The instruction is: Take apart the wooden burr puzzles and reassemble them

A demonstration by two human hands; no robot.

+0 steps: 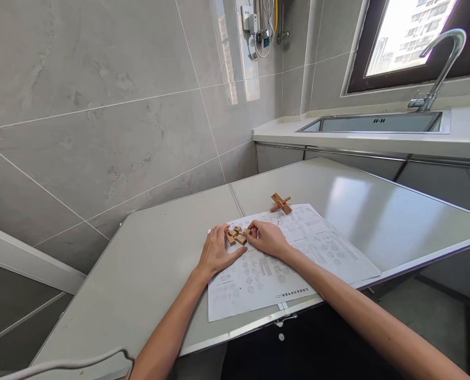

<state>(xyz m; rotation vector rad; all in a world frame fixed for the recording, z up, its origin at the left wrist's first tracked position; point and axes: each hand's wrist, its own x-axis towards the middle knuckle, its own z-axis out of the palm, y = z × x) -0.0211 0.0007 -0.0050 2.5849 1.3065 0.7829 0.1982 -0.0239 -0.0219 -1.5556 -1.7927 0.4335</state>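
Small wooden puzzle pieces (240,239) lie in a cluster on a printed instruction sheet (235,301). My left hand (216,254) rests at the left of the cluster, thumb stretched away from the fingers, its fingertips against or close to the pieces. From the right, my right hand (269,238) pinches a small wooden piece (247,231) at the cluster's edge; the fingers partly cover it. A cross-shaped group of wooden puzzle pieces (281,203) sits beyond the hands, by the sheet's far edge.
The sheet lies on a pale folding table (159,264) with a seam across it. A tiled wall (140,116) borders the far left side. Behind to the right stands a counter with a sink (377,124) and a curved faucet (444,58).
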